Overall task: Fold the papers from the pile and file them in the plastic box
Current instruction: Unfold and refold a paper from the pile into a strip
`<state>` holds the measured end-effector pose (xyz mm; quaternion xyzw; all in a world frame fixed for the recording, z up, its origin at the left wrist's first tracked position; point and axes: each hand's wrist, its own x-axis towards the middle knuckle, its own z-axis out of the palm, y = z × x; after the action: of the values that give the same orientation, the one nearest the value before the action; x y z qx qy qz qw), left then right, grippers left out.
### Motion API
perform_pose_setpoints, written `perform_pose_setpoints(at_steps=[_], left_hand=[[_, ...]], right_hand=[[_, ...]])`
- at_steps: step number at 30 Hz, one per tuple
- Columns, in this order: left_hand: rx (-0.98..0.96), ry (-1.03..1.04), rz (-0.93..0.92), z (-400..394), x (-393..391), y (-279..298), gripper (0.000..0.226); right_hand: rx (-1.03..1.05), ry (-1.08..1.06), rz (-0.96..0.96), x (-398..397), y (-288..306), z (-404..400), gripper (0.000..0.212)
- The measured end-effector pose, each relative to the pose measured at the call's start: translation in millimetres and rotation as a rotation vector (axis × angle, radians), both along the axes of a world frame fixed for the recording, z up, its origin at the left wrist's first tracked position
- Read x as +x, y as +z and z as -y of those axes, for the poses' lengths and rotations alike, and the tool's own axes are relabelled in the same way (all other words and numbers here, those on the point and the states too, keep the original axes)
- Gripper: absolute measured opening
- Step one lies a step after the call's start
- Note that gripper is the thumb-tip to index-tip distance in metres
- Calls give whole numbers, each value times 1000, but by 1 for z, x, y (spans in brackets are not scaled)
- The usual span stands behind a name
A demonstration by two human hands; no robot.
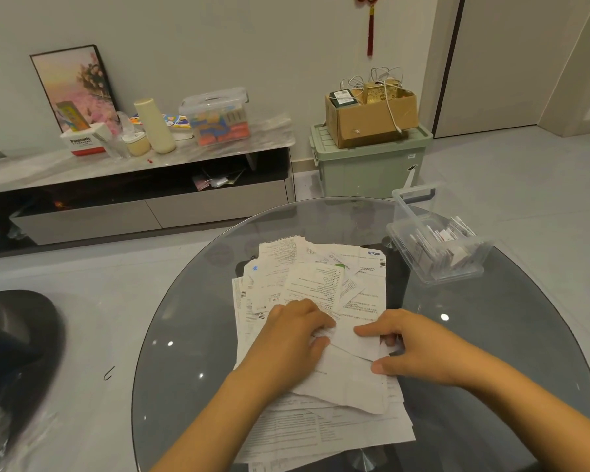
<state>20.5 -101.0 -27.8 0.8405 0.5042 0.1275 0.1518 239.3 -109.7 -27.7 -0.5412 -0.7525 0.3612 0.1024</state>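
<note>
A round glass table (491, 352) carries a spread pile of papers (307, 284) and, at its far right, a clear plastic box (436, 247) of folded slips. Left hand (293, 330) and right hand (413, 345) each pinch one small white paper (351, 345) over the pile.

You could read "Panasonic" in dark letters on the white and red box (82, 143) on the low cabinet (143, 161). The print on the papers (321, 284) before you was too small to make out.
</note>
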Motion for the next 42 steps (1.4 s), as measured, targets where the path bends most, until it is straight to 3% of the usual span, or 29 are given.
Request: perform_pose_setpoints(at_steps=[7,13,18,22,31,35,42], left_hand=[[-56,-83,-53,11,8,3,61],[-45,-72,30,11,11,2,44],[-23,7,143,11,15,1,25],[-52,59,195,8,15,2,27],[-162,129,228,3,14,-2,72],[-188,143,200,-2,12,-4,73],[-251,190,284,-12,6,-6,72]], right_hand=[[119,-7,-115,1,10,9,32],[335,-6,-219,-1,12,6,9],[488,-67,-261,-7,0,5,21],[481,-135,-240,-14,-9,1,53],[410,-199,-77,-32,-26,-12,57],[365,-185,-19,-37,-28,-14,58],[307,-183,-80,-33,-28,-15,44]])
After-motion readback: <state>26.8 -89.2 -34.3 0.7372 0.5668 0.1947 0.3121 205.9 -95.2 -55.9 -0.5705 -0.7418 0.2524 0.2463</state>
